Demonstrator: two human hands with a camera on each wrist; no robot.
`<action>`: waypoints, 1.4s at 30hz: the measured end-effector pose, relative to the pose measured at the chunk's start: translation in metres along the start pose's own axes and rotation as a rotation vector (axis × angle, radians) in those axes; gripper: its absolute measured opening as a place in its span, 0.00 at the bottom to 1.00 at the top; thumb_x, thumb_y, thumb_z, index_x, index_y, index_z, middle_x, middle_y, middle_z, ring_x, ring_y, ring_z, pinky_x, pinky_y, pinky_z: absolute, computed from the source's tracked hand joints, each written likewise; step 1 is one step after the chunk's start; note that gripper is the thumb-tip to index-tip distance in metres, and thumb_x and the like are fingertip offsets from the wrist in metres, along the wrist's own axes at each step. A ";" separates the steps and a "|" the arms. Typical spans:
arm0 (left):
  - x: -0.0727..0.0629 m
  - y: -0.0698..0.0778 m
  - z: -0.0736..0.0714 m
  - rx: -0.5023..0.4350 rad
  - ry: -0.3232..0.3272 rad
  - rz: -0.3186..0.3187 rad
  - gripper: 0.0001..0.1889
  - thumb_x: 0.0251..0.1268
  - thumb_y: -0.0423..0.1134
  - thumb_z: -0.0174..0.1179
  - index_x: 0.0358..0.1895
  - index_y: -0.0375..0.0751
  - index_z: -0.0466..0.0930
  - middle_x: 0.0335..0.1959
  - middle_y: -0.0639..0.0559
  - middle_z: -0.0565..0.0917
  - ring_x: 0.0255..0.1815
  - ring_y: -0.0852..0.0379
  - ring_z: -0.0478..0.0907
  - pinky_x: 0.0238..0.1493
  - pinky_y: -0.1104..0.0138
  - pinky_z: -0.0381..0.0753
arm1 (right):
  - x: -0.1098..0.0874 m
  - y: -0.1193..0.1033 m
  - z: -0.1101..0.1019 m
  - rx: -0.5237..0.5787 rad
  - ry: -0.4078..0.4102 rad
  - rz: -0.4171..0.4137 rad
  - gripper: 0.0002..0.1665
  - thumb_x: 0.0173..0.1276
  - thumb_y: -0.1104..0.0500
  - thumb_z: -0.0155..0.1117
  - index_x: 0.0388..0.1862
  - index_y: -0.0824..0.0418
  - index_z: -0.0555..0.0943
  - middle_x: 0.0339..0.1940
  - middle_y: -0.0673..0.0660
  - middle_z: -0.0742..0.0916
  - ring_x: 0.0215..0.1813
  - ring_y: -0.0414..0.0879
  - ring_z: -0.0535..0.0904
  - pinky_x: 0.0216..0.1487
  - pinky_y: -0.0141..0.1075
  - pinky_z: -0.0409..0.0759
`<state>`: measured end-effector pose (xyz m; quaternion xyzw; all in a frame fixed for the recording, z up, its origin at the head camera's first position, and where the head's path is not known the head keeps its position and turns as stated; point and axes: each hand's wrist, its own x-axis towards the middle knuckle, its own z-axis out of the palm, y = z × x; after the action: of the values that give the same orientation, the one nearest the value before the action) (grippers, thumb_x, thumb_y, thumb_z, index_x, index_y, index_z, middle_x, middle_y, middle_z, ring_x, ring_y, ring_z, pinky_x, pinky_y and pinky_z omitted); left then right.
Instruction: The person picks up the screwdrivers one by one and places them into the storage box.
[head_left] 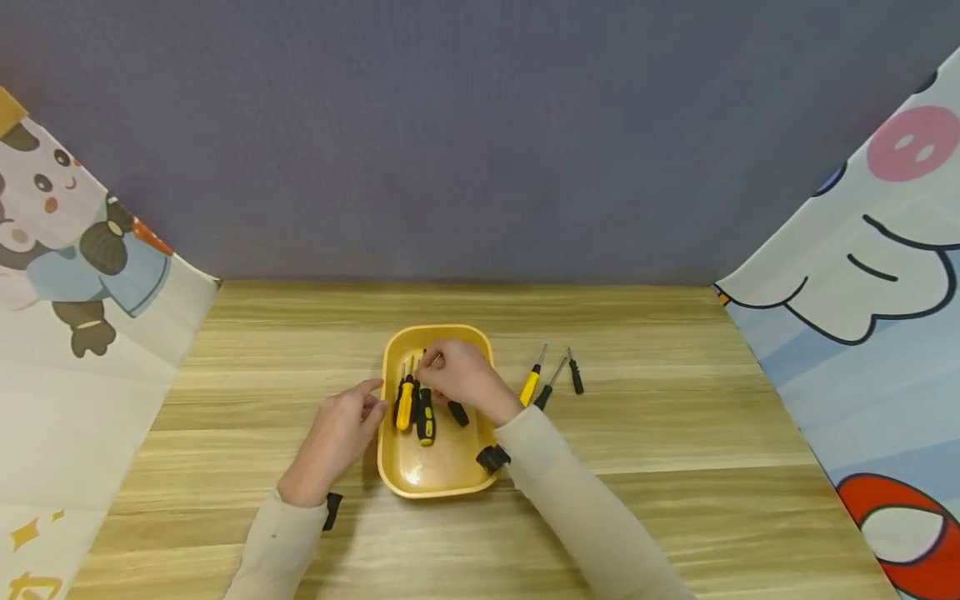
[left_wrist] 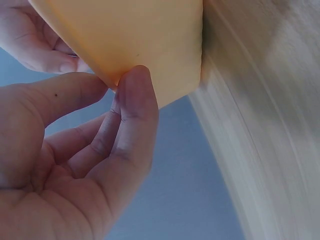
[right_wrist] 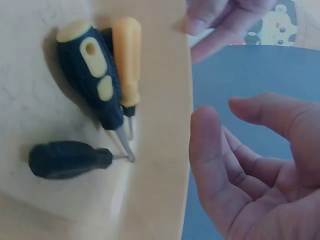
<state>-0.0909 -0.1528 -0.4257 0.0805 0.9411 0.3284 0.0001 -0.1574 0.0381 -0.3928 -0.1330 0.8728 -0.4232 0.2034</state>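
Note:
A yellow plastic tray (head_left: 442, 479) stands on the wooden table. My left hand (head_left: 341, 433) is at its left side, thumb and index finger (left_wrist: 136, 95) pinching the rim in the left wrist view. Over the tray's far part is my right hand (head_left: 463, 375). Its thumb and index finger are apart with nothing between them in the right wrist view (right_wrist: 255, 175). Inside the tray lie a yellow-handled screwdriver (head_left: 405, 406), a thick black-and-yellow screwdriver (head_left: 426, 418) and a black-handled screwdriver (right_wrist: 67, 160), among others. The right hand hides part of the tray in the head view.
Right of the tray, a yellow-and-black screwdriver (head_left: 530, 386), a black screwdriver (head_left: 544, 394) and a small black screwdriver (head_left: 576, 377) lie on the table (head_left: 675, 417). A grey wall (head_left: 465, 167) rises behind, with cartoon-printed panels on both sides.

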 end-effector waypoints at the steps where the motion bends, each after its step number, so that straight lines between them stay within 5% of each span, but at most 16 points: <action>1: 0.000 0.000 0.000 -0.001 -0.001 -0.002 0.20 0.65 0.34 0.58 0.58 0.30 0.73 0.34 0.46 0.84 0.29 0.58 0.78 0.26 0.70 0.78 | -0.002 0.000 -0.002 0.001 0.006 -0.004 0.09 0.66 0.52 0.62 0.38 0.56 0.79 0.24 0.56 0.85 0.25 0.54 0.82 0.24 0.39 0.79; 16: -0.002 0.000 0.000 0.005 0.001 -0.012 0.21 0.64 0.34 0.59 0.59 0.31 0.72 0.35 0.46 0.84 0.30 0.58 0.79 0.26 0.73 0.77 | -0.024 0.030 -0.045 -0.052 0.139 -0.014 0.11 0.66 0.49 0.61 0.40 0.55 0.80 0.33 0.50 0.82 0.29 0.51 0.81 0.24 0.37 0.77; 26: -0.001 0.000 0.000 0.015 -0.018 -0.028 0.21 0.65 0.35 0.58 0.60 0.31 0.72 0.36 0.45 0.84 0.29 0.58 0.77 0.27 0.69 0.78 | -0.038 0.076 -0.074 0.015 0.197 0.048 0.11 0.66 0.51 0.61 0.41 0.57 0.80 0.37 0.60 0.84 0.33 0.55 0.82 0.34 0.47 0.82; 34: -0.002 0.001 -0.001 0.014 -0.011 -0.023 0.21 0.65 0.35 0.58 0.59 0.31 0.72 0.36 0.44 0.84 0.32 0.55 0.80 0.29 0.68 0.80 | -0.050 0.116 -0.098 -0.030 0.242 0.115 0.13 0.68 0.52 0.58 0.44 0.60 0.80 0.36 0.63 0.85 0.33 0.59 0.81 0.30 0.43 0.80; 42: -0.001 0.001 -0.001 0.019 -0.008 -0.021 0.21 0.65 0.35 0.58 0.59 0.31 0.72 0.36 0.44 0.84 0.31 0.56 0.79 0.28 0.68 0.79 | -0.054 0.145 -0.114 -0.001 0.285 0.179 0.16 0.68 0.52 0.58 0.46 0.63 0.79 0.38 0.66 0.84 0.35 0.58 0.82 0.37 0.48 0.81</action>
<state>-0.0893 -0.1525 -0.4246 0.0718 0.9450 0.3191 0.0064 -0.1721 0.2256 -0.4313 0.0064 0.9015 -0.4174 0.1144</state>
